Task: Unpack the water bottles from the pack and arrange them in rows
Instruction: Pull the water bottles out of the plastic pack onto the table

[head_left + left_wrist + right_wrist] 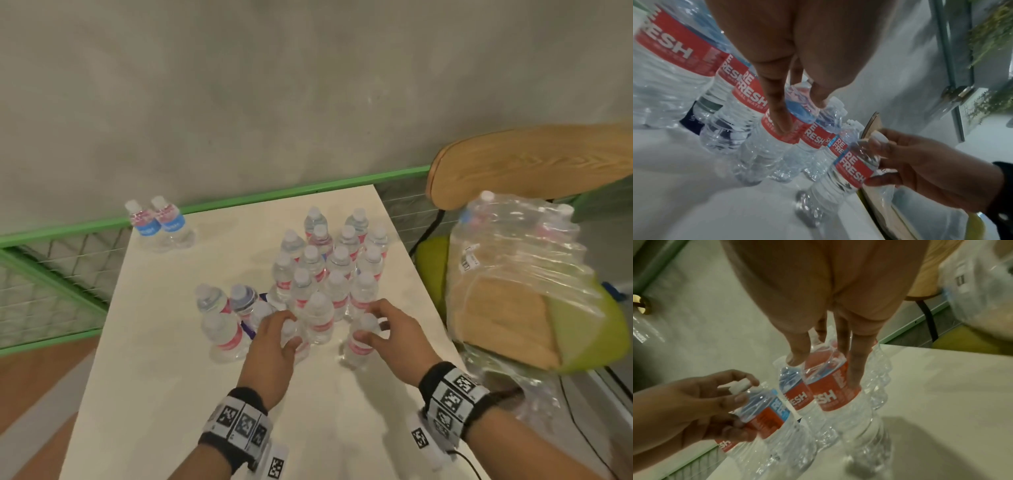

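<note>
- Clear plastic bottles with red labels are what both hands are on, at the near end of the white table [144, 377].
- The left hand [274, 337] curls its fingers round the neck and shoulder of one upright bottle [291, 339].
- The right hand [388, 329] pinches another bottle [359, 342] just below its cap; this one stands upright too, cap up, long axis vertical.
- Just beyond stands the main block of bottles [329, 267], in rough rows, all upright.
- A few stragglers [222, 318] to the left look unsorted, and two blue-labelled bottles [159, 222] stand apart at the far corner.
- The crumpled wrap [520, 274] on the chair looks mostly emptied, so I judge the unpacking nearly done, with the tidying of rows left.
</note>
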The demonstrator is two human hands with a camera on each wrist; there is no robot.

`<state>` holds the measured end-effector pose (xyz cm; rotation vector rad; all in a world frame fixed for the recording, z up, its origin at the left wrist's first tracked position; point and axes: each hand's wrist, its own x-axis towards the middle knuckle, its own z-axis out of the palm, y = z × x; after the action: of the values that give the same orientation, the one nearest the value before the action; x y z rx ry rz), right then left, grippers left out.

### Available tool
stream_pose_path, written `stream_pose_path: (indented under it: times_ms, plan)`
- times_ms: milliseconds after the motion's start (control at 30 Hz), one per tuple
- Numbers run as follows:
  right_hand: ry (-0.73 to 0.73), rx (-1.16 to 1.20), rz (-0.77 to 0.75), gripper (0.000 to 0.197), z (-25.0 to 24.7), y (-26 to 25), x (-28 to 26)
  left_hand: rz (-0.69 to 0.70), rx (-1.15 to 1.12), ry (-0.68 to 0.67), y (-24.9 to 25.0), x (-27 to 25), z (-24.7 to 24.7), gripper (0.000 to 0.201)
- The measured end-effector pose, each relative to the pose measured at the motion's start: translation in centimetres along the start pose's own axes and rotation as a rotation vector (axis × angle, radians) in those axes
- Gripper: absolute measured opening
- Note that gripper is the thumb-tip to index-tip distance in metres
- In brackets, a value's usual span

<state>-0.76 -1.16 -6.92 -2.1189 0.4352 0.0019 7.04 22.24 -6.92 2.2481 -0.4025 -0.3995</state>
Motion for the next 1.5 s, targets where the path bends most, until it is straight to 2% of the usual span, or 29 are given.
stream_pose_path:
  times_ms: [167, 433, 800, 933, 1000, 1100, 1233, 1300, 1367, 1500]
  plan:
    - [0.115, -0.045, -0.011, 0.035, 2.2, -1.4, 1.9, 0.041, 0.106, 0.062, 0.6, 1.9, 0.4, 0.044]
    - [0.190, -0.041, -0.006, 0.039, 2.4, -1.3, 3.2, 0.012, 0.094, 0.053, 1.0, 3.3, 0.4, 0.040]
    - [0.178, -0.051, 0.009, 0.038, 2.3, -1.3, 3.2, -0.012, 0.026, 0.061, 0.5, 3.6, 0.2, 0.045]
    - [0.092, -0.076, 0.005, 0.035, 1.6, -2.0, 3.0, 0.014, 0.009, 0.010, -0.1, 3.2, -0.3, 0.061]
    - [0.033, -0.090, -0.004, 0.039, 0.7, -2.1, 2.8, 0.048, 0.002, 0.014, -0.1, 2.7, -0.7, 0.069]
    - [-0.029, -0.119, -0.022, 0.044, -1.3, -1.3, 1.6, 0.123, 0.044, 0.118, 0.7, 2.1, -1.5, 0.057]
    - [-0.032, -0.122, -0.002, 0.016, -5.6, 0.6, -1.7, 0.217, 0.104, 0.216, 4.1, 1.7, -2.5, 0.029]
    - [-0.044, -0.131, 0.051, 0.009, -8.2, 2.1, -3.3, 0.255, 0.127, 0.176, 6.2, 1.9, -2.3, 0.024]
    - [-0.042, -0.160, 0.117, 0.008, -10.9, 3.9, -4.2, 0.288, 0.094, 0.066, 8.7, 2.3, -1.2, 0.021]
    - [0.037, -0.221, 0.284, 0.009, -16.5, 8.3, -4.4, 0.339, 0.015, -0.337, 13.7, 3.1, 4.2, 0.017]
